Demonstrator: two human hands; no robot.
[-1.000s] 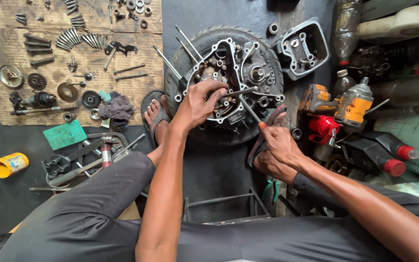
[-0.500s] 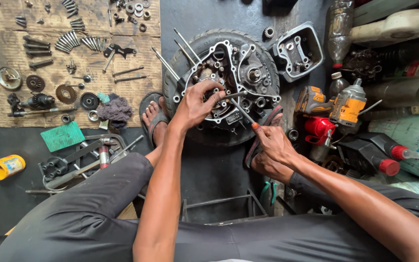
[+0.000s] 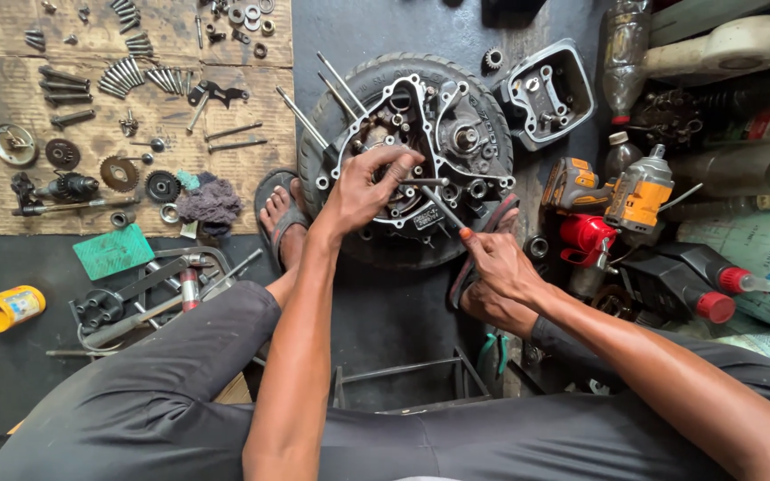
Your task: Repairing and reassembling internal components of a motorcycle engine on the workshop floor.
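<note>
A grey metal engine case (image 3: pixel 443 134) lies flat on a black tyre (image 3: pixel 349 98) on the floor between my feet. My left hand (image 3: pixel 363 187) rests on the case's near left part, fingers curled around a small part there. My right hand (image 3: pixel 496 263) grips a screwdriver (image 3: pixel 446 214) by its orange handle; its metal shaft points up-left into the case beside my left fingers. Three long studs (image 3: pixel 309 125) stick out from the case's left side.
A cardboard sheet (image 3: pixel 11 205) at the left carries several bolts, gears and small parts. A metal cover (image 3: pixel 547 93) lies right of the case. Two orange power tools (image 3: pixel 639 191), bottles (image 3: pixel 719 285), a red can and a yellow container (image 3: pixel 2 307) crowd the sides.
My right hand has drawn slightly nearer to me with the screwdriver tip still at the case. My left hand stays on the case with small finger shifts.
</note>
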